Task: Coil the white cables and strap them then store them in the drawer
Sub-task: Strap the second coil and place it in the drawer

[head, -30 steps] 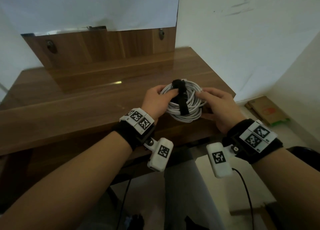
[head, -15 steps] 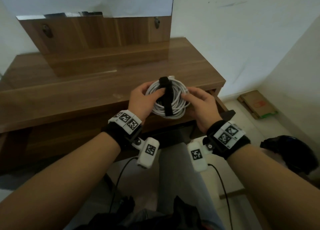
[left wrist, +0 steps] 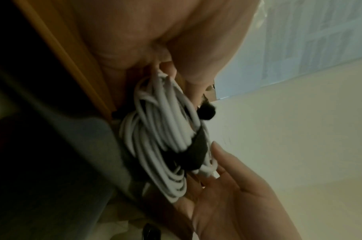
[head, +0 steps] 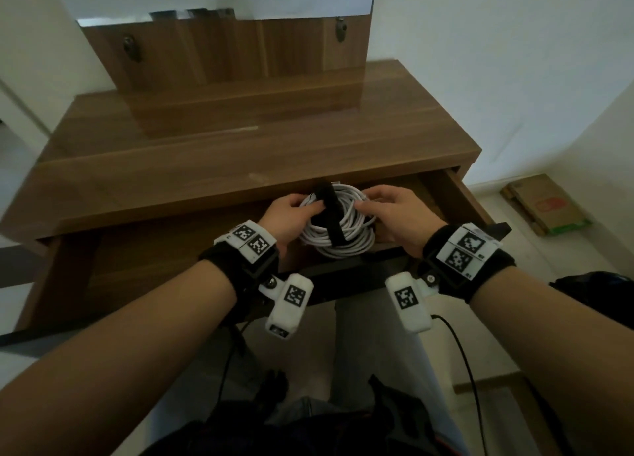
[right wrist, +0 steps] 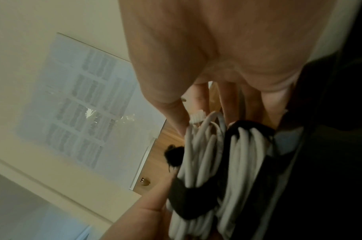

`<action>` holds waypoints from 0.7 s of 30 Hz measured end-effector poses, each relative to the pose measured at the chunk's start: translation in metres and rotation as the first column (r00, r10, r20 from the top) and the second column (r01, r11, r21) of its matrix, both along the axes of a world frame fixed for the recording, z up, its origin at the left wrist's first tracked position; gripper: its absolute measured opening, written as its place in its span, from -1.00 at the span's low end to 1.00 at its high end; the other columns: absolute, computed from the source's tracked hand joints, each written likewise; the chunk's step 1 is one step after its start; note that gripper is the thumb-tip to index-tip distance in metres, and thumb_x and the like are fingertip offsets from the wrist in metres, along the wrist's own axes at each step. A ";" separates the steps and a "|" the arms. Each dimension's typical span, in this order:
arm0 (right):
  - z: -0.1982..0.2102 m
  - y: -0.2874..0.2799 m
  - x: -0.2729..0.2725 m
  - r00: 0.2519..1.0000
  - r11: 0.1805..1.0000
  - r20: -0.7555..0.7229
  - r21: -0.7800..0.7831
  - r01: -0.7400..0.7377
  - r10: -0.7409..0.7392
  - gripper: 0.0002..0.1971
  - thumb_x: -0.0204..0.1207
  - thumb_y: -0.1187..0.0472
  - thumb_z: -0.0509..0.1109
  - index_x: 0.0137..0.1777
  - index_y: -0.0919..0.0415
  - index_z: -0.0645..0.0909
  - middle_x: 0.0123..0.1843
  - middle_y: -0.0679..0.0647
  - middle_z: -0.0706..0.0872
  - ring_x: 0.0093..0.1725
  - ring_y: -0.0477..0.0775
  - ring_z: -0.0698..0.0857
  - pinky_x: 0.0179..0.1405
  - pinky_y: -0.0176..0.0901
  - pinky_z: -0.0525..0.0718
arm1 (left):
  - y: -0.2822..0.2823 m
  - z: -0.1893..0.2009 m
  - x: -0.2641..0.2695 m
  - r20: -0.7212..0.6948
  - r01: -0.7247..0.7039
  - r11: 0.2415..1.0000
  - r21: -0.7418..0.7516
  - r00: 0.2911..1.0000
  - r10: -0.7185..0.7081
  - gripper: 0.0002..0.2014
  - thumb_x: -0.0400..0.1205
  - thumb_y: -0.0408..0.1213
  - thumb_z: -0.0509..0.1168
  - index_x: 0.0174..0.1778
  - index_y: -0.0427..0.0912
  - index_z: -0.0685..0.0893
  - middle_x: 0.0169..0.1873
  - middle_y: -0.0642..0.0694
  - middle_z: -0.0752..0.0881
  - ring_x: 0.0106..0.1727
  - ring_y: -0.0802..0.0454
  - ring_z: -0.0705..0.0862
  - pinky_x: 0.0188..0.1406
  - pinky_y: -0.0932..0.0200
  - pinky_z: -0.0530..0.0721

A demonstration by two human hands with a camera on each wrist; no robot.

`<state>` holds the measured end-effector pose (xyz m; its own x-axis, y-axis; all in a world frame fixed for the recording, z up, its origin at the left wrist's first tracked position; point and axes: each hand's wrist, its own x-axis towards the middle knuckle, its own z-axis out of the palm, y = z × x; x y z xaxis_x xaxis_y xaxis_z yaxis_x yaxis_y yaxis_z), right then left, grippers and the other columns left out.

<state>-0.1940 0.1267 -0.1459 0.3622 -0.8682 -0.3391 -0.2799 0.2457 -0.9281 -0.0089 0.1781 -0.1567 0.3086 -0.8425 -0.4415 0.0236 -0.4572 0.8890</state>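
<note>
1. Above the open drawer, the coiled white cables, bound by a black strap, are held.
2. The coil's sides are gripped by the curled fingers of the left hand and right hand.
3. Storing is judged underway; lowering into the drawer and release are called for next.
</note>
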 end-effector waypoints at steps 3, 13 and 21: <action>-0.009 0.000 0.007 0.994 0.995 -0.076 -0.054 -0.079 0.074 -0.80 0.59 0.19 0.51 0.19 0.12 0.72 0.10 0.09 0.83 0.13 0.12 0.81 0.13 0.07 0.79 | 0.002 0.000 0.005 0.015 0.021 0.998 0.066 1.000 -0.022 -0.58 0.65 -0.18 0.42 0.38 -0.26 0.56 0.15 -0.18 0.75 0.13 -0.12 0.75 0.22 -0.14 0.71; -0.019 -0.001 0.031 0.954 0.972 -0.233 -0.099 -0.215 0.188 -0.49 0.57 0.07 0.52 0.51 0.09 0.55 0.33 -0.03 0.72 0.32 -0.01 0.69 0.39 0.10 0.67 | 0.016 -0.009 0.030 -0.062 -0.013 0.993 0.121 0.998 0.021 -0.48 0.65 -0.25 0.41 0.51 -0.30 0.48 0.18 -0.17 0.75 0.18 -0.13 0.75 0.28 -0.15 0.69; -0.001 0.008 0.028 0.861 0.864 -0.433 -0.287 -0.413 0.267 -0.30 0.54 -0.05 0.53 0.64 0.04 0.39 0.58 -0.03 0.54 0.54 -0.01 0.51 0.50 -0.04 0.52 | 0.046 0.013 0.040 0.132 0.147 0.989 -0.003 0.980 -0.145 -0.59 0.68 -0.15 0.37 0.46 -0.04 0.58 0.28 0.14 0.69 0.18 0.27 0.67 0.12 0.39 0.57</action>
